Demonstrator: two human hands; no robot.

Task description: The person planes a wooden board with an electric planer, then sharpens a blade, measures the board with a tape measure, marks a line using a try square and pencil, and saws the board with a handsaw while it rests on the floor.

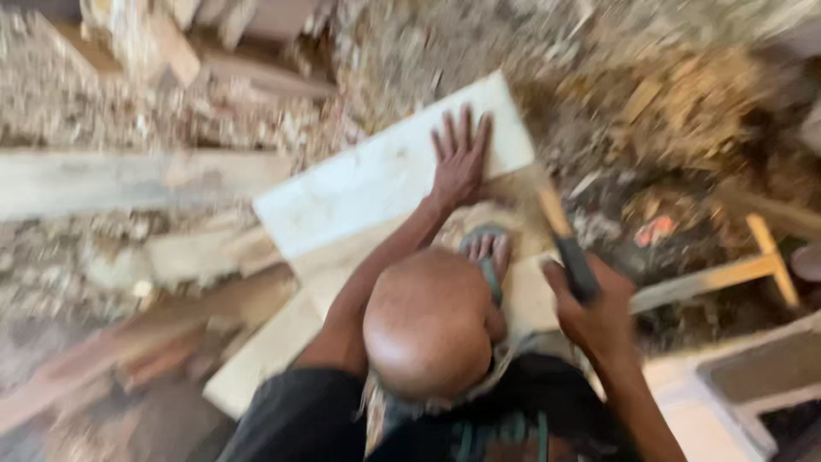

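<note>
Left hand (pixel 460 158) is lying flat, fingers spread, pressing on the pale board (pixel 376 175) at its far right end. Right hand (pixel 594 312) is gripping a dark-handled brush (pixel 560 231), bristles blurred, touching the board's right edge. Sawdust-covered floor (pixel 103 111) all around.

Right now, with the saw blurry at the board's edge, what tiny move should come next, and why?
Probably one more steady stroke of the saw. The left hand lies flat on the pale board, a foot rests beside the cut, and the right hand grips the dark handle. The picture is blurred, so the depth of the cut cannot be told.
</note>
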